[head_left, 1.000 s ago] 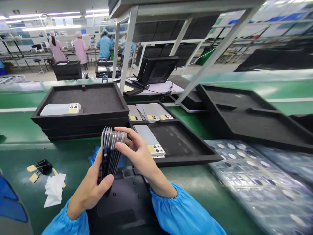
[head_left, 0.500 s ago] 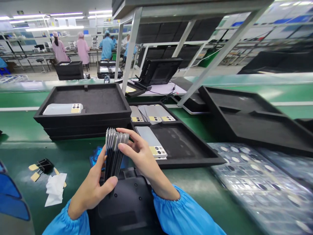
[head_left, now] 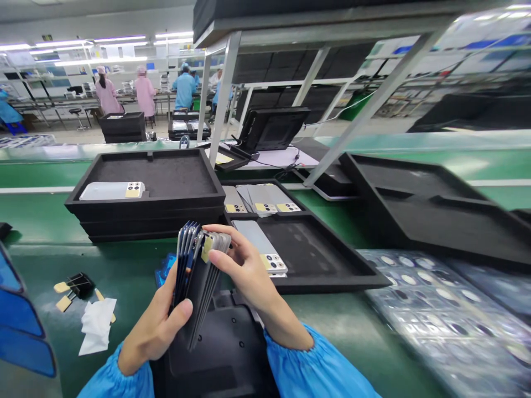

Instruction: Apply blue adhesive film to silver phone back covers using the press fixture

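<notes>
- Here's the stack (head_left: 198, 304), a bundle of thin panels on edge, tilted, raised between both hands above a black case (head_left: 224, 367).
- Left hand (head_left: 151, 326) cradles the lower part: thumb across the near edges, index finger up along the left side, opened only as wide as the panels it clasps. Its other fingers are mostly hidden.
- Right hand (head_left: 246, 271) has the top end: thumb on the near side, a fingertip over the upper edges, parted just enough to pinch the right-hand panels. How far the rest reach behind, I can't tell.
- And the top is fanned! A split runs between the left panels and the right bunch, with a yellow patch (head_left: 207, 249) showing just by the right thumb.
- Handling? Each panel looks light and stiff, the bundle likely weightier; those smooth faces should slip over one another and probably scratch easily.
- Best hold, I'd say: long edges, one hand low for support, light fingertips up top, clear of that patch; squeeze unevenly and the fan could skew.
- Beyond the right hand sits a tray (head_left: 332, 285) with more panels.
</notes>
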The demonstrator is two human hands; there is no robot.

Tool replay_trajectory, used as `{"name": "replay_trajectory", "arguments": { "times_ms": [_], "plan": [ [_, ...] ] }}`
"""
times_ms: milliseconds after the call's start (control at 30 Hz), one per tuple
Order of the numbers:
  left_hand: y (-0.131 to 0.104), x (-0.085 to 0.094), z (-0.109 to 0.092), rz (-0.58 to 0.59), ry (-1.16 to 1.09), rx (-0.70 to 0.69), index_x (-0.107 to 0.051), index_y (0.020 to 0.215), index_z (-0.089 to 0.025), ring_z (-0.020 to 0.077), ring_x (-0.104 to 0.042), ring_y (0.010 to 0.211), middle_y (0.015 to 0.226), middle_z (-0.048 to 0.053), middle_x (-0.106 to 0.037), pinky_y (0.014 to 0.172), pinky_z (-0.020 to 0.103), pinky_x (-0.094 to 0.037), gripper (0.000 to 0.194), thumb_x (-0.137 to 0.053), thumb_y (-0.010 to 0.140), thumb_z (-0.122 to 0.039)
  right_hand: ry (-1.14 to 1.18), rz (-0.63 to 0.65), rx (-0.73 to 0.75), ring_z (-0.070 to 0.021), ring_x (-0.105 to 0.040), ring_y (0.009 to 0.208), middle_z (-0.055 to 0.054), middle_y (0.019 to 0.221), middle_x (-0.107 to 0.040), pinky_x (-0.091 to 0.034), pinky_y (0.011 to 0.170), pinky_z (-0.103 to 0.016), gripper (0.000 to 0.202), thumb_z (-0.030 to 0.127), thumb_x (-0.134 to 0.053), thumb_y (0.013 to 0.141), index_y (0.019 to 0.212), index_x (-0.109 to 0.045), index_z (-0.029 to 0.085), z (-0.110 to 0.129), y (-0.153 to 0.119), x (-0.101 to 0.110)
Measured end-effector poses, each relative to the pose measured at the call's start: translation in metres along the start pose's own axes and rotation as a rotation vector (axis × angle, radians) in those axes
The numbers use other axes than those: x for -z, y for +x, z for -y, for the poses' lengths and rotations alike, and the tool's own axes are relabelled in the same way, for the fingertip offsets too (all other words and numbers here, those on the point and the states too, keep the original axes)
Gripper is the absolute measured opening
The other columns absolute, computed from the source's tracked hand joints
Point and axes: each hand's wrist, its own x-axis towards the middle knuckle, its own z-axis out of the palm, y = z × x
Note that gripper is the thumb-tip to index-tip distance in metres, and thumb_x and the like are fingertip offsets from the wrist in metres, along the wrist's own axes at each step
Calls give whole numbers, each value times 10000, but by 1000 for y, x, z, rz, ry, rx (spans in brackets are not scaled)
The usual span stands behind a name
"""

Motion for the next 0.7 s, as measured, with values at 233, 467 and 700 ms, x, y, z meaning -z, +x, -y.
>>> {"name": "replay_trajectory", "arguments": {
  "times_ms": [233, 467, 700],
  "plan": [
    [3, -2, 1, 13, 19, 68, -128, 1637, -243, 371, -507, 1376, 1575, 133, -472, 1073, 456, -490, 897, -508, 935, -652, -116, -59, 22, -194, -706, 816, -3, 894, -737, -576, 681, -292, 284, 353, -700, 776, 1033, -643, 248, -1, -1, -5],
    [2, -5, 1, -28, -9, 60, -181, 1630, -252, 353, -273, 1537, 1651, 85, -372, 1203, 466, -354, 816, -497, 963, -601, -159, -157, 0, -172, -613, 759, 6, 868, -663, -521, 723, -301, 282, 439, -639, 839, 1039, -647, 241, -7, -4, -13],
    [7, -10, 5, -57, 48, 52, -170, 1631, -268, 353, -301, 1528, 1705, 85, -238, 1240, 492, -278, 846, -574, 944, -552, -131, -181, -12, -166, -588, 704, 14, 846, -659, -525, 662, -290, 339, 483, -714, 803, 1037, -606, 262, -9, -5, -19]
  ]
}}
